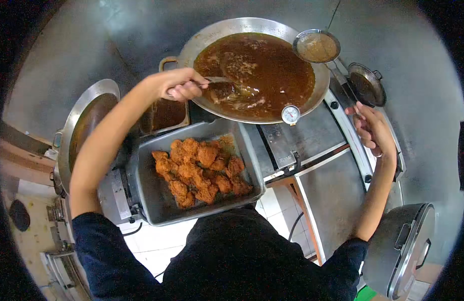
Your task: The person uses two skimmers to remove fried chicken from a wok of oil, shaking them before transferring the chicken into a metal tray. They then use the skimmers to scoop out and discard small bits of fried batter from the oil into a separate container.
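Observation:
A wide metal wok point(322, 83) holds dark brown frying oil point(262, 65) with crumbs floating in it. My left hand point(181, 85) is closed around the handle of a metal utensil point(218, 79) whose far end dips into the oil; its head is hidden under the surface. Closed on a long handle at the right, my right hand point(370, 128) holds a round mesh strainer point(317, 46) over the wok's right rim. Pale crumbs lie in the strainer's mesh. Below the wok, fried chicken pieces point(192, 168) are piled in a grey metal tray point(252, 165).
A dial thermometer point(291, 115) sits at the wok's near rim. Beside the stove, a smaller pan point(367, 85) rests at right. Another wok point(71, 128) stands at left, near a rectangular container point(164, 115). A lidded pot point(402, 246) is at lower right.

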The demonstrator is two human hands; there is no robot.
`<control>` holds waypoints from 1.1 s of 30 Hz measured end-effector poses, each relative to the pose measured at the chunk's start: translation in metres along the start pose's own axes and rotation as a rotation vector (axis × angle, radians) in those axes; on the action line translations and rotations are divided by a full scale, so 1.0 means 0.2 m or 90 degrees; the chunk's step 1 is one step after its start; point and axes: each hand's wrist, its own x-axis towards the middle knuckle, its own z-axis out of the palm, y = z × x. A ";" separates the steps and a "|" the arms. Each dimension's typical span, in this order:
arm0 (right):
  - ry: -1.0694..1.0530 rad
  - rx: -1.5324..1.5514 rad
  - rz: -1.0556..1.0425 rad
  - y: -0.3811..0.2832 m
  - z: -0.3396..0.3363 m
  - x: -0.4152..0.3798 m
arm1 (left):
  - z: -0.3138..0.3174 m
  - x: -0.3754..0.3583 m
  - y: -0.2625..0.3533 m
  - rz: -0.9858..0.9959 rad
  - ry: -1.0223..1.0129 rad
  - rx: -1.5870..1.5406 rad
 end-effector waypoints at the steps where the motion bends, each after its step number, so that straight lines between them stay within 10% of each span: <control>1: -0.003 -0.003 0.004 -0.01 0.00 0.02 | 0.02 0.02 0.00 0.025 -0.012 -0.023; 12: 0.111 -0.437 -0.067 0.00 0.00 0.48 | 0.23 0.25 -0.01 0.223 -0.011 -0.105; 33: 0.153 -0.413 -0.141 -0.01 -0.06 0.54 | 0.19 0.32 -0.12 0.388 0.015 -0.078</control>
